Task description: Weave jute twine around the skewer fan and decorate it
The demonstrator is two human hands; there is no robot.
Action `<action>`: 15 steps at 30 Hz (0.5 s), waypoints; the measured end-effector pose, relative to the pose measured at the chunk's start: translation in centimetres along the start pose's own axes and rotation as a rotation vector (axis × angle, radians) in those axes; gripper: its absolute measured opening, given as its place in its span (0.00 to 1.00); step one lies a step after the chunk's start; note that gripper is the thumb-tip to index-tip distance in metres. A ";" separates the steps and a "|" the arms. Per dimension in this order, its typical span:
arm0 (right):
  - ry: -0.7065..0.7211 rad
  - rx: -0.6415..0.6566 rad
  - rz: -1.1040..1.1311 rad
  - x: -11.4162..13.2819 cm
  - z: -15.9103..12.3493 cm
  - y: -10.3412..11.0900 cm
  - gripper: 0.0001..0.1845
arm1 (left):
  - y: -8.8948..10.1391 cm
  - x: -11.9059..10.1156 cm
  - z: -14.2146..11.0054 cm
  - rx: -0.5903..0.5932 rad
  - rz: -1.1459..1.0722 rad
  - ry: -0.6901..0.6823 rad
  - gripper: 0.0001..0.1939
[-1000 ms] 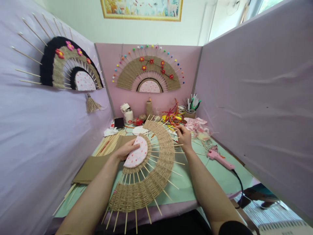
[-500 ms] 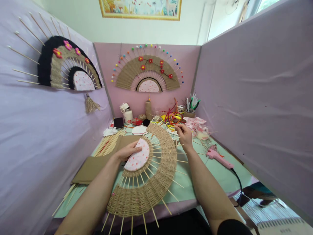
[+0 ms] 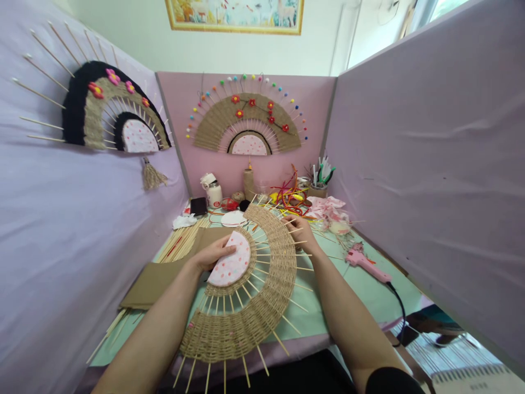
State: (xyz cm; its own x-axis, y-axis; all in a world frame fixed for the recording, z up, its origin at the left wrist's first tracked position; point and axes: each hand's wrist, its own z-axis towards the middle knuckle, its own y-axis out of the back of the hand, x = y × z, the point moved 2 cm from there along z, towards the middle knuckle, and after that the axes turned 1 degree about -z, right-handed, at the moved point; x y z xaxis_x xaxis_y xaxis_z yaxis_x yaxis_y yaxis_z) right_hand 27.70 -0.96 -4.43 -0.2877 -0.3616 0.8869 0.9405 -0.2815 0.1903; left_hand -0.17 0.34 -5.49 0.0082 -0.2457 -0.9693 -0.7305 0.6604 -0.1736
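A half-ring fan [image 3: 246, 339] of woven natural twine on thin wooden sticks tilts over the table, with a pink-spotted white half-disc [image 3: 232, 262] at its centre. My left hand [image 3: 215, 253] is closed on the straight edge of that half-disc, thumb on top and fingers underneath. At the fan's upper right rim, my right hand [image 3: 302, 232] has its fingers pinched together, partly behind the bare stick ends. What lies between those fingertips is too small to make out. Bare stick ends stand out beyond the woven band all round.
A pink glue gun [image 3: 367, 265] lies at right, its cord over the table edge. Cardboard [image 3: 153, 284] and loose sticks [image 3: 180, 246] lie at left. Behind stand a white bottle [image 3: 213, 194], a twine cone [image 3: 249, 185] and coloured pipe cleaners [image 3: 289, 194]. Finished fans [image 3: 248, 115] hang on the partitions.
My right hand has moved a little left and down, closer to the woven band's rim. The fan and my left hand have hardly shifted.
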 end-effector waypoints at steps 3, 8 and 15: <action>-0.035 -0.003 0.009 -0.4 0.1 -0.1 0.16 | -0.1 0.0 0.0 -0.006 0.001 0.006 0.34; -0.088 -0.025 0.026 -1.3 0.3 -0.4 0.16 | -0.3 0.2 0.0 -0.018 -0.014 0.007 0.31; -0.091 -0.022 0.089 -0.4 0.3 -0.4 0.15 | -1.6 -2.7 1.7 0.048 -0.122 -0.100 0.22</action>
State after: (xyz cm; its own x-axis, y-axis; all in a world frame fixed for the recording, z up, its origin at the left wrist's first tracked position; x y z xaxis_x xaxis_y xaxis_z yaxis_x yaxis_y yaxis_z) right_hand 27.47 -0.45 -4.78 -0.1844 -0.3042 0.9346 0.9572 -0.2714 0.1006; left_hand 2.14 1.12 -2.86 0.1644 -0.2554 -0.9527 -0.6867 0.6637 -0.2965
